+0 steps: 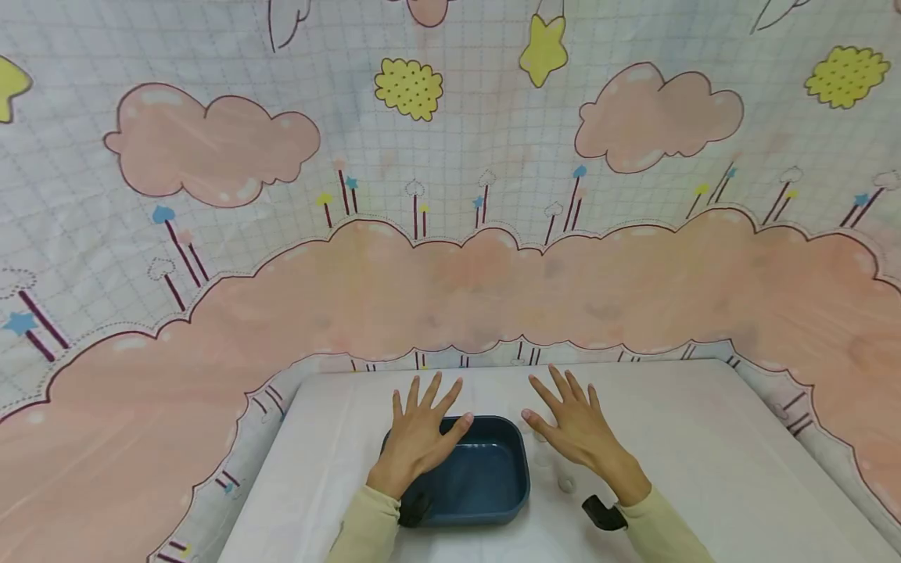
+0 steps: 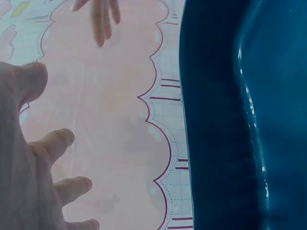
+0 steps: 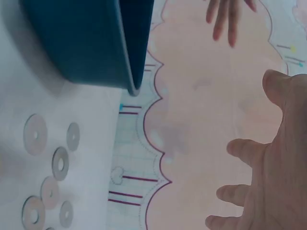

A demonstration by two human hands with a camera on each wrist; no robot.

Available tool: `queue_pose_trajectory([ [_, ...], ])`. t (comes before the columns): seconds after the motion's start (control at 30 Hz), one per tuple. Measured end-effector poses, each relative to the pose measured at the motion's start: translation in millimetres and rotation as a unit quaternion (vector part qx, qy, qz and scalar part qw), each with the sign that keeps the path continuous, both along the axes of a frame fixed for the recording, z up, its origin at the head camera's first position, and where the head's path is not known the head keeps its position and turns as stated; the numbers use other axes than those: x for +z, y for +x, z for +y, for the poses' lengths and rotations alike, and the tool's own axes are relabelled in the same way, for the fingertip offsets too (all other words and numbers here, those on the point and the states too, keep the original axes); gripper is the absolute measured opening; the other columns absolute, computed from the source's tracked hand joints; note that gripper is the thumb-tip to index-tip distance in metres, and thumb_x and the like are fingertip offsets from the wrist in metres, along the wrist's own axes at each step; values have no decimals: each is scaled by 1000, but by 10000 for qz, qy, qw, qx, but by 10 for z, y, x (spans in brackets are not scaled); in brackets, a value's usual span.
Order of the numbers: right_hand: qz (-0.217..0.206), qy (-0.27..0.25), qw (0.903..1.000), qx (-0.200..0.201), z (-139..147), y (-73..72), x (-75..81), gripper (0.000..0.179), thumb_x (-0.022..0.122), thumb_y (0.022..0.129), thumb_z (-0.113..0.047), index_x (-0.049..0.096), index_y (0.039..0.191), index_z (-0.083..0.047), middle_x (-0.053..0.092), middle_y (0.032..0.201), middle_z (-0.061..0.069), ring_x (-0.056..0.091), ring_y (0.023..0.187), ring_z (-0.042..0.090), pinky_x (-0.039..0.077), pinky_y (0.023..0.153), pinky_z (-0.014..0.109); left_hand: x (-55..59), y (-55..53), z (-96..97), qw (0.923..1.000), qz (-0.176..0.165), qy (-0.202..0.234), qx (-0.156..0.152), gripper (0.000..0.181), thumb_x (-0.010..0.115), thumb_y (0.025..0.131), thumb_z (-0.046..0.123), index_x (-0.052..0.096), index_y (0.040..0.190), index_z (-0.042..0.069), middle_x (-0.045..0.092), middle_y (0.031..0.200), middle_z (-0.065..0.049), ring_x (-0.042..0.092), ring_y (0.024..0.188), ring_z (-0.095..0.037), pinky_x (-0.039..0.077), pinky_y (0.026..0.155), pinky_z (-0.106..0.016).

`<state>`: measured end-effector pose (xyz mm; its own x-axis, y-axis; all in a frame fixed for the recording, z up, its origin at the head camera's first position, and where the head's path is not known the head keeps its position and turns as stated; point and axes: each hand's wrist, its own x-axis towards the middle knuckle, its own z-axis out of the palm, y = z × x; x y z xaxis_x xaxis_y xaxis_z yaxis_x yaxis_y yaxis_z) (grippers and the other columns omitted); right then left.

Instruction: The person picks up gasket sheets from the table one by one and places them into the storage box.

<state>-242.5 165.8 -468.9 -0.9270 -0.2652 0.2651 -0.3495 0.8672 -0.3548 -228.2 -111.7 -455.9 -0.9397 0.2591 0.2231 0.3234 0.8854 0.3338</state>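
Pale sleeves point(image 1: 362, 528) come in from 7 and 5 o'clock. A blue bin point(image 1: 479, 485) sits on the white table point(image 1: 324, 446) at 6 o'clock, flat washers point(image 3: 34, 124) just off its 3 o'clock side. The left hand point(image 1: 417, 442), empty, fingers splayed, is raised by the bin's 10 o'clock side, angled toward 1; the right hand point(image 1: 583, 434), empty and equally spread, points toward 11. Printed cloth point(image 1: 450, 297) hangs at 12.
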Motion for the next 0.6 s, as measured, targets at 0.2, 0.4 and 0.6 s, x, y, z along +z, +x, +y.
queue_pose_trajectory([
  [0.2,113,-31,9999,-24,96,-3,-60,66,47,97,-56,37,153,-22,25,161,17,23,146,46,12,111,74,-55,84,-96,9997,-2,167,176,66,38,95,66,32,153,35,24,163,-5,12,151,-42,7,114,-71],
  [0.4,165,-126,9997,-138,203,34,-134,66,49,97,-53,38,152,-20,29,159,19,27,144,47,15,110,73,-107,138,-191,9991,-137,299,276,67,39,95,66,32,153,34,24,163,-7,13,151,-42,9,113,-72],
  [0.6,259,-265,9991,-188,311,32,-216,65,50,97,-50,38,152,-18,31,158,20,30,142,47,18,109,73,-131,165,-309,9977,-166,429,496,66,41,96,63,32,154,31,25,163,-10,17,149,-44,18,111,-72],
])
